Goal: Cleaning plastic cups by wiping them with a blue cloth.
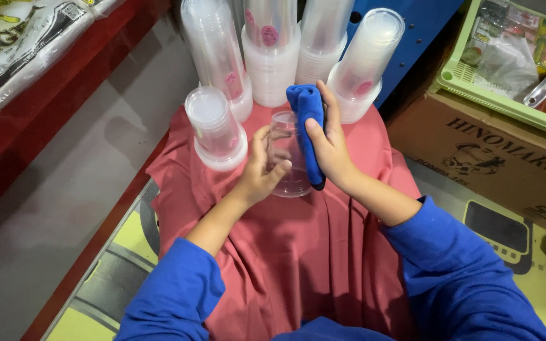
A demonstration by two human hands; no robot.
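While the left hand wraps its fingers round a clear plastic cup, the right hand presses a blue cloth vs. the cup's right side, thumb over the cloth, fingers clenched on it. Cup sits just above the red fabric that covers the person's lap, approx. its far middle, upright w/ mouth up. Cloth runs from above the rim down to near the cup's base. Behind, along the fabric's far edge, stand stacks of clear cups, several w/ small pink stickers; some tilt outward. One shorter stack w/ lid is just left of the left hand, near the far-left corner of the fabric. Both forearms are in blue sleeves. Right of the lap: a brown cardboard box, w/ a green tray of packets on top. Left side: grey floor and a red ledge w/ a white sack on it.
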